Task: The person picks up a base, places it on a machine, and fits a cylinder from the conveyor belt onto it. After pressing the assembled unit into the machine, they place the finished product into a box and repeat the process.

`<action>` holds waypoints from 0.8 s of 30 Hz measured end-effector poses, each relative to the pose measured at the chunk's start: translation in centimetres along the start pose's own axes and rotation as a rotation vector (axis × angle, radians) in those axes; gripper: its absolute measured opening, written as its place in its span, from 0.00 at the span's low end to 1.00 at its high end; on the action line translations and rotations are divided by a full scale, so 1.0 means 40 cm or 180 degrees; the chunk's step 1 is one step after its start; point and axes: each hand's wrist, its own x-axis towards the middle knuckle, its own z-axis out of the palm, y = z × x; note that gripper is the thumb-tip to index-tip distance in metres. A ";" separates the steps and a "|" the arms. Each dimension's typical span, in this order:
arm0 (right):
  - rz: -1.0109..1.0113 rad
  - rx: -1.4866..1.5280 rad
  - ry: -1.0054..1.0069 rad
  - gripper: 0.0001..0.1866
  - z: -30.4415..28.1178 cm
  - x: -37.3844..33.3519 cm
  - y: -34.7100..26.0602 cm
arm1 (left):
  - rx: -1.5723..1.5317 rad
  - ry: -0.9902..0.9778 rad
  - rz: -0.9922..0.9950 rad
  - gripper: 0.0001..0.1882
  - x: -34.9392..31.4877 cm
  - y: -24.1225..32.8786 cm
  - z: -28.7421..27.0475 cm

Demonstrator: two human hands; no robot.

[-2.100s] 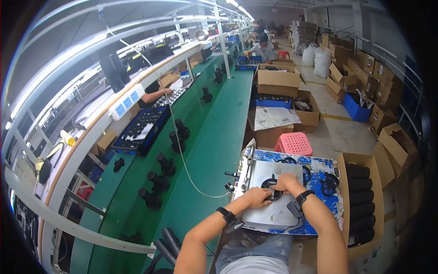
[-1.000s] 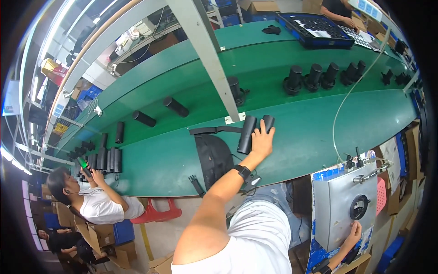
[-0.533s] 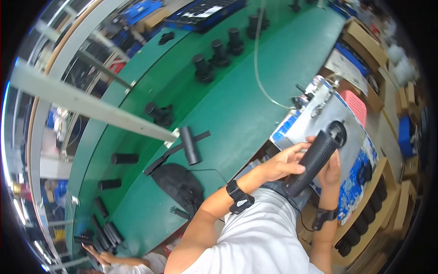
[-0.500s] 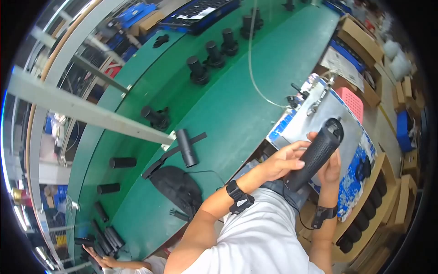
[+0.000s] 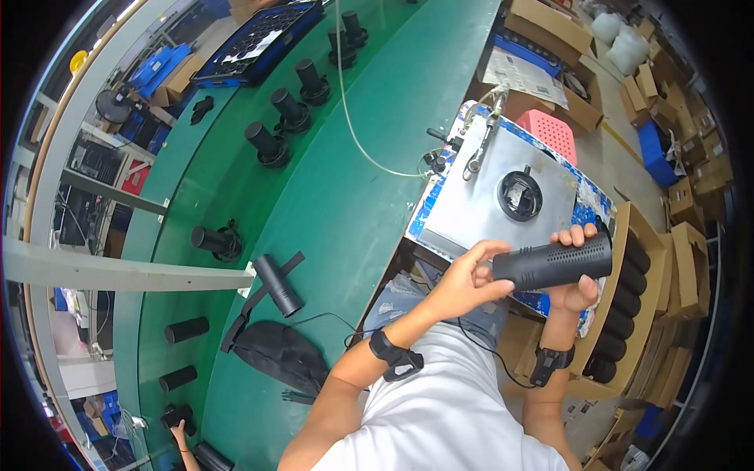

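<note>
A black cylindrical housing (image 5: 554,261) with perforated sides is held level in front of me, over the near edge of a metal plate (image 5: 471,212). Its right part is in the grip of my right hand (image 5: 580,294), with fingers over the far side and the palm below. At the left end, my left hand (image 5: 463,284) closes around the rim, its thumb on the near side; some fingertips are hidden. Beyond the housing, a round black part (image 5: 520,195) with a shiny middle lies on the plate.
An air-hose tool (image 5: 483,145) and a pink basket (image 5: 547,133) are at the plate's far side. To the right, a carton (image 5: 620,314) holds several black cylinders. Left, a green bench (image 5: 330,212) bears a black bag (image 5: 279,353) and upright black units (image 5: 267,144). Another person's hand (image 5: 181,432) shows lower left.
The housing has turned from slanting to nearly level and moved off the round part, which now shows fully on the plate. My left hand has shifted to its left end. The view has swung right.
</note>
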 end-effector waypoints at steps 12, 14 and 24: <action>-0.0180 0.0524 -0.0390 0.36 -0.047 -0.007 -0.023 | 0.0138 -0.0343 0.0619 0.30 0.036 -0.022 -0.007; -0.0117 0.0181 -0.0066 0.38 -0.051 -0.016 -0.027 | 0.0609 -0.0483 0.0524 0.24 0.048 -0.026 -0.021; -0.0536 -0.2157 0.0255 0.26 -0.114 0.229 -0.032 | 0.0725 0.0306 -0.0422 0.16 0.021 -0.094 -0.153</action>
